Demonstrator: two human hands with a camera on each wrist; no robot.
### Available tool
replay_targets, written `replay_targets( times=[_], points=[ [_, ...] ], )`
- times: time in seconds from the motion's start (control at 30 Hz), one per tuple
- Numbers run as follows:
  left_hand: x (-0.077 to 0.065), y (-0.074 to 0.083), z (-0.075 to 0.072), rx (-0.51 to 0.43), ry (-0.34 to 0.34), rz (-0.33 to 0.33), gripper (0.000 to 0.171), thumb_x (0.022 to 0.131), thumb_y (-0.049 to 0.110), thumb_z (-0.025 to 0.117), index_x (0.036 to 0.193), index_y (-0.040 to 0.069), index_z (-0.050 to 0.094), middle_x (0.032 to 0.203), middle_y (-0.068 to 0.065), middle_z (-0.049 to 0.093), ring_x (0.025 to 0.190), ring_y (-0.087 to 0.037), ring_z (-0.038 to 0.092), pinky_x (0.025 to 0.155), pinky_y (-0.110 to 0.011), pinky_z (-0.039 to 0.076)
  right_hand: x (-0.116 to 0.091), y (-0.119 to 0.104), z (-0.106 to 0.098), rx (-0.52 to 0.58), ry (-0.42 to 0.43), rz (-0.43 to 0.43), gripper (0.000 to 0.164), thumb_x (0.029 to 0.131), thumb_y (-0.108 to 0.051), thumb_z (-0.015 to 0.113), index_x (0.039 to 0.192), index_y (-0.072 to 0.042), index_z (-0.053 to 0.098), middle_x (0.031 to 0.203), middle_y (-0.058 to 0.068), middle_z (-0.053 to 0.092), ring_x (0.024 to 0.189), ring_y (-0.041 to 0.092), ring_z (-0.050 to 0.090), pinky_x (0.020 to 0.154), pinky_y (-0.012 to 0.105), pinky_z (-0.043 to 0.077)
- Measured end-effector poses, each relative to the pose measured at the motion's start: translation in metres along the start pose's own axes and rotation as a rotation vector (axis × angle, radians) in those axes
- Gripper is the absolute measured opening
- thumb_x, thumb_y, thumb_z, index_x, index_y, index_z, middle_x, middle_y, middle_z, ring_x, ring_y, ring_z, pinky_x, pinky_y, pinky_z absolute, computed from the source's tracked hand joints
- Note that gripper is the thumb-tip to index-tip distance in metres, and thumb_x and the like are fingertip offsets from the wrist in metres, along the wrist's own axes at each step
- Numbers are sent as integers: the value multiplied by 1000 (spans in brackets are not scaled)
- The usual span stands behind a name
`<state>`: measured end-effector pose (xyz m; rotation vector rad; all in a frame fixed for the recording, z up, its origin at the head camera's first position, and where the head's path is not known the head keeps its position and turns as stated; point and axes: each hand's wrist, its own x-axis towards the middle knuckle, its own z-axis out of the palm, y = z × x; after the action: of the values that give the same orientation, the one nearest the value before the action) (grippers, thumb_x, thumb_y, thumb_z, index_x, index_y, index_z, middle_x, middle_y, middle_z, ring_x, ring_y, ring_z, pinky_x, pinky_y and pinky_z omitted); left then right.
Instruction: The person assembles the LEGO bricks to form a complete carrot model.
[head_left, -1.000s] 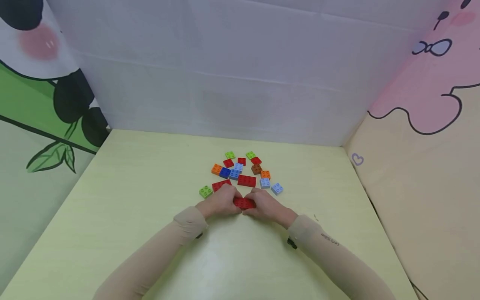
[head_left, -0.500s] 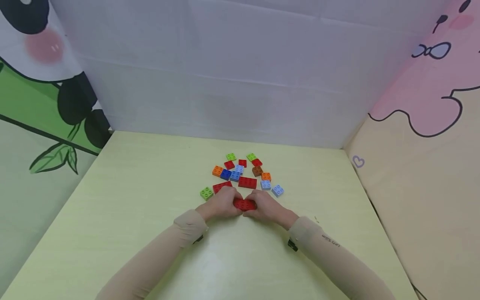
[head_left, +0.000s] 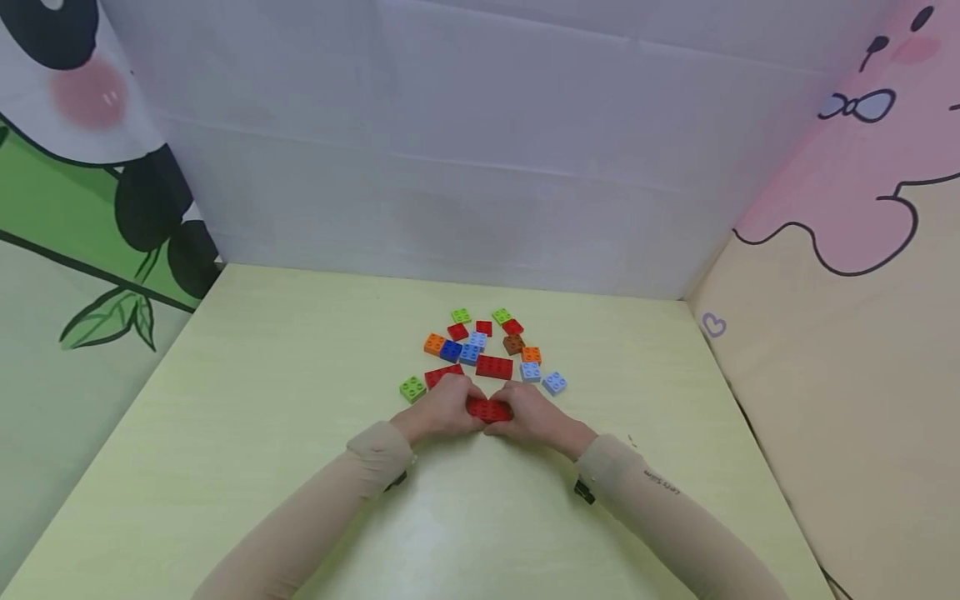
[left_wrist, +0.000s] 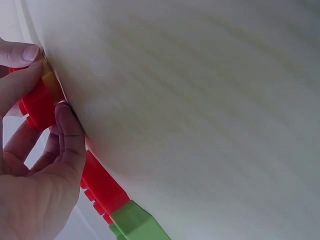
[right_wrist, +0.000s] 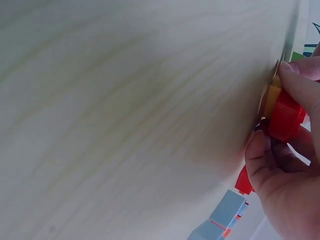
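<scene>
Both hands meet over the table on one red toy brick (head_left: 489, 410) with studs on top. My left hand (head_left: 447, 406) grips its left end between thumb and fingers. From the other side my right hand (head_left: 534, 414) grips the right end. Both wrist views show an orange-yellow brick (left_wrist: 51, 86) directly under the red one, close to the table surface. Fingers cover the ends of this pair. Just beyond the left hand lies another long red brick (head_left: 444, 375), partly hidden by it, beside a green brick (head_left: 412, 388).
Farther back, a long red brick (head_left: 494, 367) lies among several small ones, including a dark blue brick (head_left: 451, 351), a brown brick (head_left: 513, 344) and an orange brick (head_left: 531, 355). Light blue bricks, one at the right end (head_left: 555, 382), sit beyond the right hand. A pale wall (head_left: 450, 208) closes off the back.
The head view has shifted slightly. Both hands keep their hold on the red brick in the same spot, and the other bricks lie as before.
</scene>
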<state>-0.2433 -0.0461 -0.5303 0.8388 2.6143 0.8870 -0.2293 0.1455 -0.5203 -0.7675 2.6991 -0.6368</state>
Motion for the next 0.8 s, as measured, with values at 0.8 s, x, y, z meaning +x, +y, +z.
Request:
replay_targets(
  times=[0.8],
  points=[
    [2, 3, 0, 11, 10, -57, 35, 77, 24, 79, 107, 9, 72, 88, 6, 60, 85, -14, 50, 73, -29, 44, 20, 19, -40, -120, 216, 46, 36, 85, -25, 74, 115, -6, 66, 107, 5, 63, 96, 21, 56, 84, 33, 48]
  ],
)
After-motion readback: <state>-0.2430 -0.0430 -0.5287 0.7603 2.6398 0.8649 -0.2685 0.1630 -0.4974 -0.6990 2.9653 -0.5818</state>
